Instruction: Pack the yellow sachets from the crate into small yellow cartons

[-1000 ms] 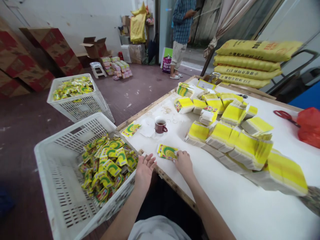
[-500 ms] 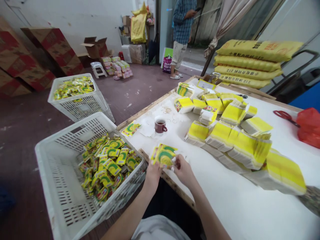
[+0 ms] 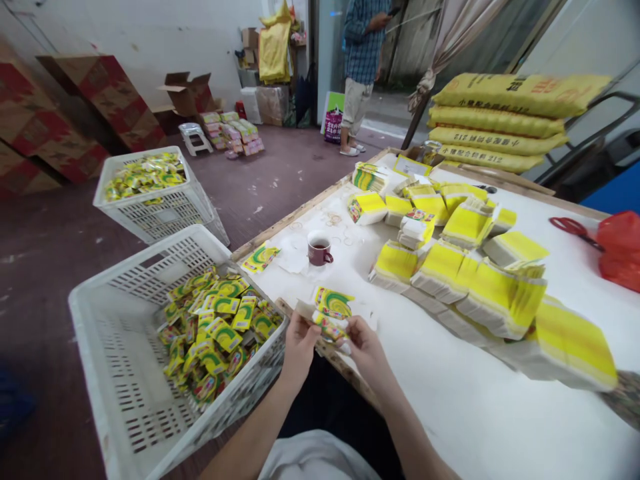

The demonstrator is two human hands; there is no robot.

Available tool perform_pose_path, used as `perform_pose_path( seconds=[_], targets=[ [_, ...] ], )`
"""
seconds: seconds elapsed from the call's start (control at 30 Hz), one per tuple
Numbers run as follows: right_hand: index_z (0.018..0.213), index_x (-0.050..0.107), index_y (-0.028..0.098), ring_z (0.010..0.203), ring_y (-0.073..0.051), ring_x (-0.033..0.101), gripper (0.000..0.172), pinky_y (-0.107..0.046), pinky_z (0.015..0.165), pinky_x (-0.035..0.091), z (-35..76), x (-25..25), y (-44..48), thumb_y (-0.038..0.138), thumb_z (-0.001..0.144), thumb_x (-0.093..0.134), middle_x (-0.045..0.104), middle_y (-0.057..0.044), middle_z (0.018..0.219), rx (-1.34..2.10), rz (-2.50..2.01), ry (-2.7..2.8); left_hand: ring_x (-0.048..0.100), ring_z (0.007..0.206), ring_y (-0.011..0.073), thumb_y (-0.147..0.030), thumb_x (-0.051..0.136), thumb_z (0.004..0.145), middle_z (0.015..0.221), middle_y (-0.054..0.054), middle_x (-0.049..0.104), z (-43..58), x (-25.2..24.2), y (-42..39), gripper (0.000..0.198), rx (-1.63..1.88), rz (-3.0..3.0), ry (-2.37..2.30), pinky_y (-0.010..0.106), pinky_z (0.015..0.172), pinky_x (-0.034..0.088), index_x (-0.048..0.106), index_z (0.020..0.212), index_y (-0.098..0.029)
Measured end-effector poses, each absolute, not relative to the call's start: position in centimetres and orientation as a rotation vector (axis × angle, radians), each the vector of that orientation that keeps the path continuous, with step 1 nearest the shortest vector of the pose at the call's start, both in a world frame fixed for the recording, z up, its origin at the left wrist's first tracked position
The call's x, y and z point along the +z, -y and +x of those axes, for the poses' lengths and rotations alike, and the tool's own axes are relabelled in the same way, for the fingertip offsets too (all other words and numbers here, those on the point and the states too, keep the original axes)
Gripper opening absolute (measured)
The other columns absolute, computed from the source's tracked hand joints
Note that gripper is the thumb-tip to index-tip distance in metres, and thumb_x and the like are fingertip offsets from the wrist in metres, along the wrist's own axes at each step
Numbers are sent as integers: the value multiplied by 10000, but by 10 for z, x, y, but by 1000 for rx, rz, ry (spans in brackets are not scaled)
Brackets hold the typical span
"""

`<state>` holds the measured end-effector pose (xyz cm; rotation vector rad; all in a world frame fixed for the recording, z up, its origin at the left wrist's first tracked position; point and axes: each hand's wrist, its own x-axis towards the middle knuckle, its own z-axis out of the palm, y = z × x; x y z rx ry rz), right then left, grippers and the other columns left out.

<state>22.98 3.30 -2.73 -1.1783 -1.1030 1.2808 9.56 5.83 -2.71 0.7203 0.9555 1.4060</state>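
At the table's near edge, my left hand [image 3: 300, 339] and my right hand [image 3: 364, 339] grip a yellow printed paper wrapper [image 3: 330, 327] from both sides, thumbs on top. The wrapper is bent, and a pale flap stands up by the left fingers. Whether anything lies inside it, I cannot tell. Just beyond my hands, a yellow-and-green printed wrapper [image 3: 334, 303] lies face up on the white table [image 3: 430, 393]. Left of my hands, a white plastic crate [image 3: 103, 313] holds many small folded yellow-green packets [image 3: 223, 333].
Stacks of yellow wrappers [image 3: 480, 287] stand on the table's right side. A maroon cup [image 3: 319, 253] of dark liquid sits ahead of my hands. Red scissors [image 3: 570, 228] lie near a red bag [image 3: 620, 250]. A second crate [image 3: 165, 217] stands behind; a person [image 3: 361, 73] stands farther back.
The wrapper between my hands was flatter with its green print up; now it is bent and its flap raised. My right fingers have shifted onto its right end.
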Motion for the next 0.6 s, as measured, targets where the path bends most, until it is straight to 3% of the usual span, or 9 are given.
perform_pose_path(
  seconds=[0.1,0.17,0.23,0.33,0.4,0.5,0.6],
  targets=[
    [775,528,224,619,-135,503,221,-262,592,419,253,-25,-39,400,813,655,554,28,684,1193,-1253,1169,703,857,234,-431,834,712,888,61,761,90,-25,-59,369,1291,799,-997,366,861,547,721,937,-160],
    [775,578,225,665,-166,551,139,-295,640,464,268,-20,-41,346,807,638,615,-1,718,992,-1340,1287,710,937,269,-419,848,692,957,83,777,82,-19,-63,393,1249,814,-929,403,922,535,730,972,-169],
    [797,631,235,765,-213,600,47,-352,733,498,281,-13,-39,277,810,617,673,-35,783,765,-1401,1446,677,1097,305,-393,909,595,1115,112,758,71,-10,-69,555,1233,834,-820,424,1012,492,714,1076,-196],
    [809,675,259,869,-244,623,150,-439,897,483,286,-4,-33,178,854,558,721,-51,837,630,-1389,1775,551,1299,346,-258,982,398,1321,134,665,57,5,-73,863,1109,1052,-846,424,1110,407,672,1203,-224],
    [836,685,278,927,-235,630,218,-498,1049,411,280,-4,-27,131,867,527,731,-32,869,637,-1315,1959,578,1243,356,-212,972,391,1264,115,683,57,11,-72,839,884,1332,-944,422,1075,429,682,1178,-220],
    [1062,652,273,1146,-274,589,249,-573,1167,292,264,-16,-23,190,836,587,694,-66,1100,516,-1340,1805,677,971,297,-227,866,591,1041,65,724,68,9,-64,616,638,1612,-1042,382,896,507,660,1172,-211],
    [1320,464,209,1279,-328,521,565,-571,1090,406,253,-33,-27,359,812,661,564,-165,1322,511,-1485,1272,685,916,281,-237,805,658,1009,67,719,80,-2,-54,665,677,1666,-1118,359,842,506,584,1285,-214]
  ],
)
